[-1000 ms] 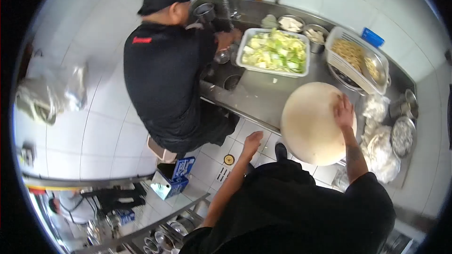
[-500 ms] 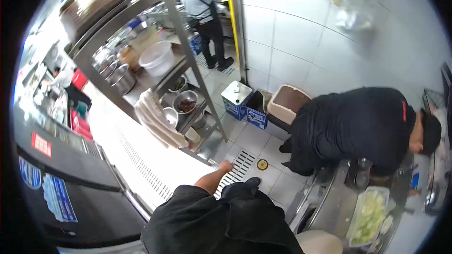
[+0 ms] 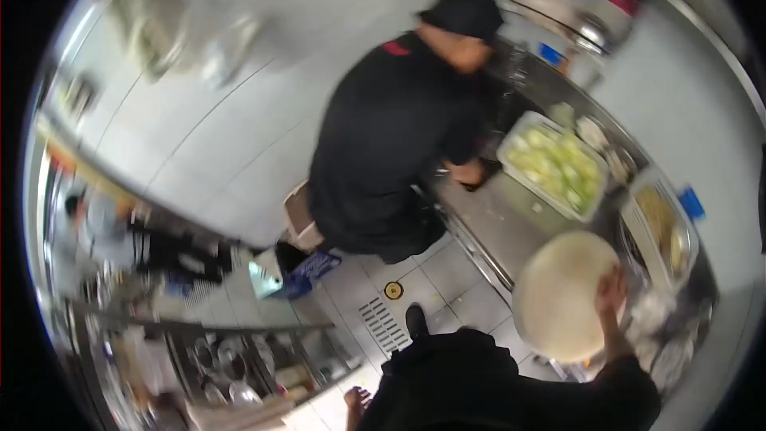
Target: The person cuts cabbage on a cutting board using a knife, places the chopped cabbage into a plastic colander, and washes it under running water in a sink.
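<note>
At the lower right, my right hand (image 3: 613, 291) lies on the right side of a round pale board (image 3: 562, 299), fingers stretched over its surface, somewhat blurred. The board sits at the front of the steel counter (image 3: 483, 211). Just beyond it is a white tray (image 3: 586, 214) filled with cut, pale green vegetable pieces. My left hand (image 3: 355, 401) hangs low beside my body at the bottom of the view, above the floor. Blur and its small size hide how its fingers are held, and I see nothing in it.
A co-worker in black (image 3: 391, 128) bends over the counter ahead. To the right stands a white container (image 3: 674, 263) with light-coloured food. A floor grate (image 3: 383, 326) lies ahead of my shoe. A metal shelf (image 3: 239, 331) with bowls and another person (image 3: 112, 231) are at the left.
My view has swung right toward the counter. The round board and my right hand on it are now in view; the co-worker and tray appear further left. My left hand stays low.
</note>
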The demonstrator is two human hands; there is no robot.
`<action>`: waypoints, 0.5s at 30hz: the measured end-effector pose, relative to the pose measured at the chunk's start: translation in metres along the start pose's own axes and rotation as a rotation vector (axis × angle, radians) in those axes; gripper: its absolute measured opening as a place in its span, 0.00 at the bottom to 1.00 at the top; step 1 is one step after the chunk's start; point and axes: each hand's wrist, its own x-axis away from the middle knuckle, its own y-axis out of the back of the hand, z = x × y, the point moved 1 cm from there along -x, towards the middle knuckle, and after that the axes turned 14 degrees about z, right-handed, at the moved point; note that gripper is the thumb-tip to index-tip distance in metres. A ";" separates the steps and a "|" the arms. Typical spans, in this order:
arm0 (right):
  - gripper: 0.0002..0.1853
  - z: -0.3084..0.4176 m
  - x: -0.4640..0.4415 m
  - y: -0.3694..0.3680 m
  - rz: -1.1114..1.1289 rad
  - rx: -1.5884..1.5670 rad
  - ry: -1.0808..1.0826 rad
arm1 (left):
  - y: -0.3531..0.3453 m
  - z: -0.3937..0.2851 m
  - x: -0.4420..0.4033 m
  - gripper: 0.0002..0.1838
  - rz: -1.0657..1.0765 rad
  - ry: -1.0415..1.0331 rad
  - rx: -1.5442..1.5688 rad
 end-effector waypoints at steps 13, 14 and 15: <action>0.31 0.029 0.026 0.064 -0.002 -0.279 0.020 | -0.121 -0.089 0.082 0.14 0.049 -0.147 -0.541; 0.30 0.028 0.027 0.063 0.003 -0.285 0.023 | -0.127 -0.082 0.087 0.14 0.043 -0.152 -0.550; 0.30 0.026 0.029 0.062 0.009 -0.293 0.020 | -0.131 -0.070 0.091 0.14 0.058 -0.164 -0.542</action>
